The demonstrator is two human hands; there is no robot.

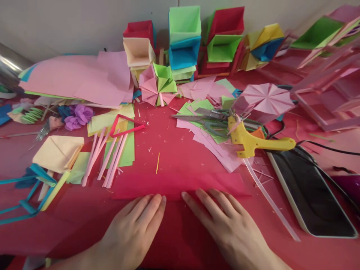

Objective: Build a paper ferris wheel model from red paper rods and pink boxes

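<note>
Found left hand (136, 225) flat, with fingers straight and together, fingertips on the near edge of red paper (180, 183). Found right hand (229, 221) palm-down with fingers spread apart, likewise touching that edge. Located the red paper flat on the table (168, 131). Logged pink strips (113, 162) near its left end, yellow glue gun (250, 142) beyond its right. Recorded scissors (208, 115) beside the glue gun and paper boxes (185, 52) near the wall (84, 26).

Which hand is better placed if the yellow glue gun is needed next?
Probably the right hand: the yellow glue gun lies beyond it, to its right; the left hand is farther away.
</note>
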